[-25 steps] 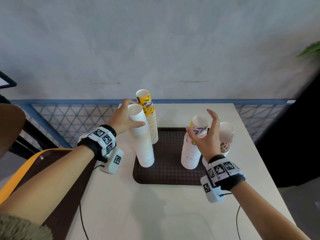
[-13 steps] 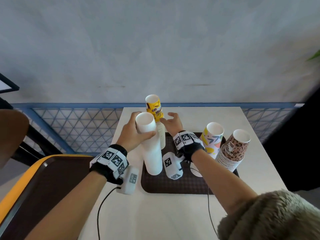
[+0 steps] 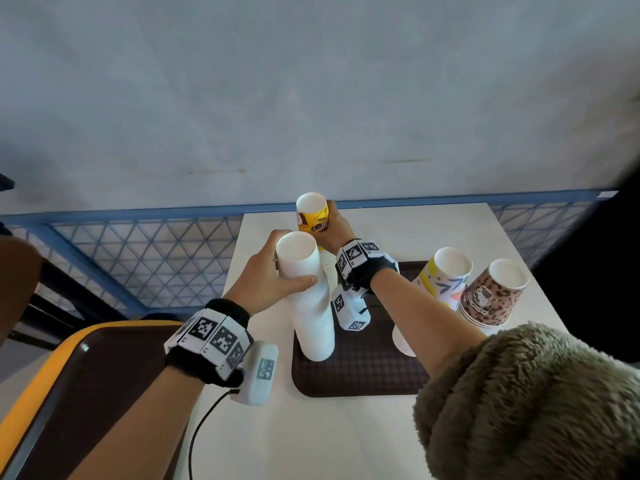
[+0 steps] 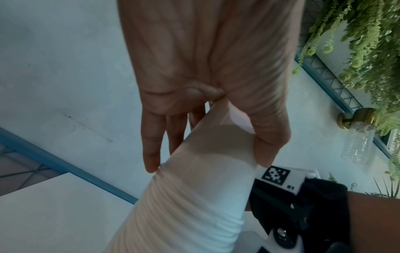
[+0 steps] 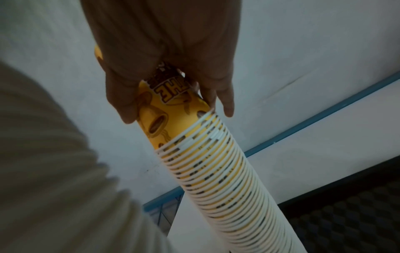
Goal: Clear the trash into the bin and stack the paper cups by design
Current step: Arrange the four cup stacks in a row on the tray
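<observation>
Grasping white cup stack [image 3: 310,299] top in left grip [image 3: 266,280], right grip [image 3: 334,226] clutching yellow stack [image 3: 313,218] top

Four cup stacks [image 3: 310,306] stand on a tray [image 3: 360,375] on the table [image 3: 311,438]: two at nine o'clock, two at three.

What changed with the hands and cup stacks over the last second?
The right hand left the patterned stack, crossed left and took hold of the yellow stack. The left hand kept gripping the white stack; the leopard-print stack stayed put.
</observation>
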A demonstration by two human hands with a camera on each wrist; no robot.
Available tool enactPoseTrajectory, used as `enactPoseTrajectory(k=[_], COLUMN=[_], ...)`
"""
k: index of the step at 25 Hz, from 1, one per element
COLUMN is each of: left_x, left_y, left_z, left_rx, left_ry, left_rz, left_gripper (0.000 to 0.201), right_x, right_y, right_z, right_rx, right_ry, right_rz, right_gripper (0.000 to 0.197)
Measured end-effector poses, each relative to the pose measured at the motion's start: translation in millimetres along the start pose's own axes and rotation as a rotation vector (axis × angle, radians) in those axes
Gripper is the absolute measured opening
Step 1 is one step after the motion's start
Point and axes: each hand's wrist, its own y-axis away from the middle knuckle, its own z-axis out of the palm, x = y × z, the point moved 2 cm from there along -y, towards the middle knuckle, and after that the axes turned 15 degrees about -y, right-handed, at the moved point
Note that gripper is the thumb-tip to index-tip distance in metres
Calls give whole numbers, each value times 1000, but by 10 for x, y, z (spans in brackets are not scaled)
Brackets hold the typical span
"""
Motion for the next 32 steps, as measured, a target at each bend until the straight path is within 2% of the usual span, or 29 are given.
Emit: enactPoseTrajectory(k=[6, 16, 18, 21, 24, 27, 32], left_x=[12, 34, 12, -62, -227, -394, -547], left_y=[-29, 21, 59, 167, 294, 425, 493], left_z=[14, 71, 123, 234, 415, 657, 991], left_rx=[15, 55, 53, 78, 101, 82, 31], left_ry=[-2, 10, 26, 62, 139, 219, 257], left_rz=[2, -89, -88, -138, -225, -327, -383], left_gripper=[70, 64, 70, 82, 99, 116, 107], right_x=[123, 331, 386, 611, 909, 1120, 1382], right_y=[270, 1186, 1299, 1418, 1508, 1565, 1483], right_z=[-203, -649, -676, -617, -502, -416, -284], right_rx=[38, 53, 59, 100, 158, 225, 294], right_ry=[2, -39, -73, -154, -158, -133, -121], right_rz=[-4, -51, -73, -87, -47, 23, 142], right_gripper=[70, 68, 74, 97, 109, 106, 108])
